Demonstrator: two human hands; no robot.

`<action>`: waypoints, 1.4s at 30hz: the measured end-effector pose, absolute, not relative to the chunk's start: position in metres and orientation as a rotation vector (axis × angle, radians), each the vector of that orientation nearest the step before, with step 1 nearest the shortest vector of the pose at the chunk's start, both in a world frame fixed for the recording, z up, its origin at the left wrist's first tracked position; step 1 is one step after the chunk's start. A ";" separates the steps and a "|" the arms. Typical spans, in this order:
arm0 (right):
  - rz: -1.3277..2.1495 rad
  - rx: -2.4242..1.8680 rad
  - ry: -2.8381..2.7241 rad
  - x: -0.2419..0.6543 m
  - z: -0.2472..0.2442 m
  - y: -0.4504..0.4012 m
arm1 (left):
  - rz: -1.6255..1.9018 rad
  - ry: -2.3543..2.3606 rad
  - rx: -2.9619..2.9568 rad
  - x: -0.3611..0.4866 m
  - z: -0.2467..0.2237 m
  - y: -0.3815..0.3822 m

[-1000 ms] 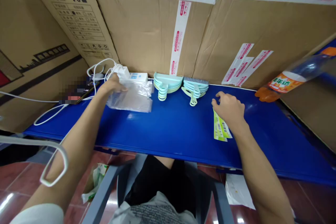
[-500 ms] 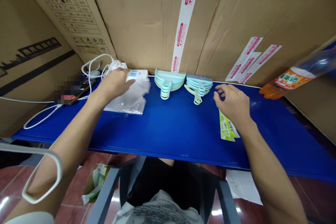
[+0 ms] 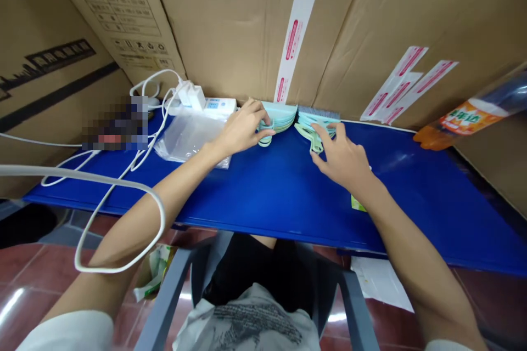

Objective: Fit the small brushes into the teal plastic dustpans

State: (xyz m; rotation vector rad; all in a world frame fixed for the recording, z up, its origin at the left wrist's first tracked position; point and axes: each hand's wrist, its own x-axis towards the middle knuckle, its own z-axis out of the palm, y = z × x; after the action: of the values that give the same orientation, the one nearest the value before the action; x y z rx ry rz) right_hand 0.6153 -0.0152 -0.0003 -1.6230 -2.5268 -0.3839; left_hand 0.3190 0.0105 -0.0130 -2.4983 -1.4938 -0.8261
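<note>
A stack of small pale-blue and green dustpans (image 3: 284,115) stands against the cardboard at the back of the blue table. My left hand (image 3: 246,127) is over its left side, thumb and fingers apart around the handle end; contact is hard to tell. Just to the right is a stack of small hand brushes (image 3: 305,130) in the same colours, with grey bristles at the back. Above their handles my right hand (image 3: 343,159) spreads its fingers, the tips covering part of the brushes. Whether they touch cannot be made out.
Clear plastic bags (image 3: 189,134) lie left of the dustpans, before a white power strip (image 3: 220,105). White cables (image 3: 140,148) loop over the left side and my left forearm. A yellow-green packet (image 3: 357,204) is partly under my right wrist. An orange drink bottle (image 3: 465,115) leans at right.
My left hand has moved right, from the plastic bags and power strip to the dustpans. My right hand has shifted left to the brushes. The view has tilted slightly.
</note>
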 end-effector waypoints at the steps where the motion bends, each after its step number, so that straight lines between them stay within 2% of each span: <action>1: -0.366 -1.629 -2.513 0.617 0.001 -0.017 | -0.822 -1.504 -2.510 0.316 -0.016 0.009; 8: -0.272 -1.653 -2.421 0.622 0.006 -0.014 | -1.034 -1.600 -2.501 0.314 -0.024 0.011; 16: -0.155 -1.422 -2.300 0.619 0.004 -0.018 | -1.192 -1.571 -2.336 0.312 -0.010 0.005; 18: 0.016 -1.272 -2.228 0.615 0.003 -0.020 | -1.237 -1.535 -2.240 0.313 -0.004 0.000; 23: 0.867 -0.989 -2.009 0.604 0.002 -0.028 | -1.192 -1.285 -2.101 0.328 0.008 -0.027; 26: 1.077 -0.948 -1.848 0.603 0.007 -0.029 | -1.051 -1.020 -2.211 0.347 0.001 -0.051; 28: 1.098 -0.964 -1.743 0.606 0.012 -0.025 | -1.027 -0.759 -2.274 0.362 -0.009 -0.065; 32: 0.986 -1.117 -1.636 0.616 0.013 -0.011 | -1.218 -0.412 -2.245 0.387 -0.025 -0.077; 37: 0.998 -1.126 -1.547 0.619 0.002 0.005 | -1.450 -0.335 -2.293 0.390 -0.018 -0.077; 42: 1.021 -1.208 -1.432 0.651 0.011 -0.021 | -1.628 -0.555 -2.307 0.351 0.012 -0.117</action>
State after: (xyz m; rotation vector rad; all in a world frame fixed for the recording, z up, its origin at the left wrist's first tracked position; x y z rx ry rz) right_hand 0.6509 -0.0206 0.0106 -1.2081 -1.4321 1.0208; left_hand 0.3508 -0.1165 0.0116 -2.3068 -0.5553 -1.6282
